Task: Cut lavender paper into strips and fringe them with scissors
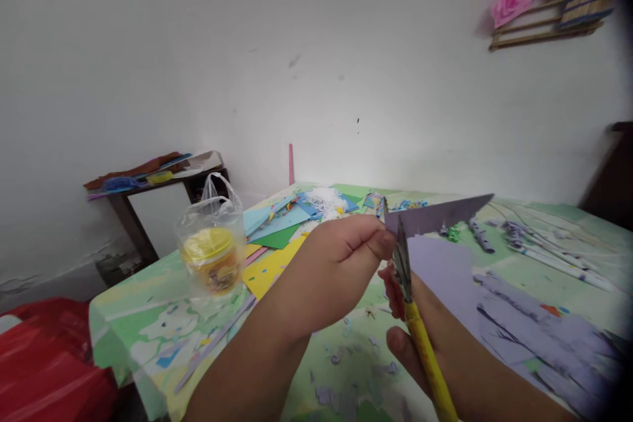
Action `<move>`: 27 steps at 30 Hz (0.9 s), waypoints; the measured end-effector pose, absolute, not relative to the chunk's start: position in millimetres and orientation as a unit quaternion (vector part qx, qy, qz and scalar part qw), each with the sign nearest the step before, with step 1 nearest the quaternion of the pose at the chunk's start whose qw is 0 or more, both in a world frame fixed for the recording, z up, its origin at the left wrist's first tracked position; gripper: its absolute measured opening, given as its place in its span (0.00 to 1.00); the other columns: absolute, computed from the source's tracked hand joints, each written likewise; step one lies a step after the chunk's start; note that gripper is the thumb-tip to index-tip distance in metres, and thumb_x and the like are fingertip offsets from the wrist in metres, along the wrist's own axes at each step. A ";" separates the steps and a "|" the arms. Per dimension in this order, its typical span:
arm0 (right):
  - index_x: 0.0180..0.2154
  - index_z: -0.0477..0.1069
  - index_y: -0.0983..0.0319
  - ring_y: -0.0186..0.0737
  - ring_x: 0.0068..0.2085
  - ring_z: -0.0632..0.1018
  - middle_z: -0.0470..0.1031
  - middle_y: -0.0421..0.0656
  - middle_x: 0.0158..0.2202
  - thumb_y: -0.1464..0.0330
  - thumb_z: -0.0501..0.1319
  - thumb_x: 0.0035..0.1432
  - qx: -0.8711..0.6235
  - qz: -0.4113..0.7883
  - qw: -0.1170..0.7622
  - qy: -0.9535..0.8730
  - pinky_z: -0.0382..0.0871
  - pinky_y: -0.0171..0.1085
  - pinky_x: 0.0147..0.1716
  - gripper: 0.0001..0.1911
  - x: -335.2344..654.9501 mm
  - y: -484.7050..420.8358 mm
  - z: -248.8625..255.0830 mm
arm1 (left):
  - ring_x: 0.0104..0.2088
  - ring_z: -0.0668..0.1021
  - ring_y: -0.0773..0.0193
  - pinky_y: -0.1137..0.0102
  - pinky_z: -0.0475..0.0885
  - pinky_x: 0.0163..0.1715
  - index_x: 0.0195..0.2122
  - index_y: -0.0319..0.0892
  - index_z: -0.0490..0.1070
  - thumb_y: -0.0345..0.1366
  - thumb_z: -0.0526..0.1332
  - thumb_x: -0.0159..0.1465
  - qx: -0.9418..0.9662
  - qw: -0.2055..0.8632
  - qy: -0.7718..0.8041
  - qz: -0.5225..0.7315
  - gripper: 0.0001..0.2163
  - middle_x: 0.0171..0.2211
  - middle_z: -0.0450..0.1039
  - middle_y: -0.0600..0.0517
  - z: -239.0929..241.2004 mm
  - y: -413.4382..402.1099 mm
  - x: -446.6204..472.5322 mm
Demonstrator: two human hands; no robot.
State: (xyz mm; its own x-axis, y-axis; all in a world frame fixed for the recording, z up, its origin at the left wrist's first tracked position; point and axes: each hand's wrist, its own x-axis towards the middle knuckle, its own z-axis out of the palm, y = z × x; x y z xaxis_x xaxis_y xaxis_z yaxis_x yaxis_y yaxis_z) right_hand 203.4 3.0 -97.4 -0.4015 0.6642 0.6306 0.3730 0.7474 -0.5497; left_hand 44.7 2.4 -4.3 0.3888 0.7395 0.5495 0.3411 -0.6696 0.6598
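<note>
My left hand (pixel 341 270) is closed, its thumb and fingers pinching a folded strip of purple paper (pixel 440 214) by its left end. The strip sticks out to the right above the table. Close to the pinched end stand the metal blades of yellow-handled scissors (pixel 420 336), pointing upward. My right hand (pixel 420 316) is at the scissors with its fingers curled; the yellow handle passes in front of it and hides part of the grip. A flat purple sheet (pixel 440 270) lies on the table behind my right hand.
At left stands a plastic bag (pixel 237 211) around a yellow-lidded tub (pixel 210 244). Coloured sheets (pixel 277 237) and white shredded paper (pixel 324 201) lie toward the wall. Purple paper-wrapped pieces (pixel 544 330) and white sticks (pixel 564 260) are at right. Purple scraps (pixel 341 395) litter the front.
</note>
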 end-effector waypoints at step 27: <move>0.47 0.57 0.60 0.46 0.38 0.72 0.69 0.46 0.38 0.56 0.52 0.59 -0.318 0.147 0.445 -0.824 0.70 0.40 0.33 0.19 205.7 10.6 -98.0 | 0.23 0.63 0.72 0.76 0.57 0.24 0.20 0.41 0.59 0.34 0.52 0.61 0.814 0.179 0.370 0.410 0.12 0.19 0.59 0.59 -3.1 6.9 43.5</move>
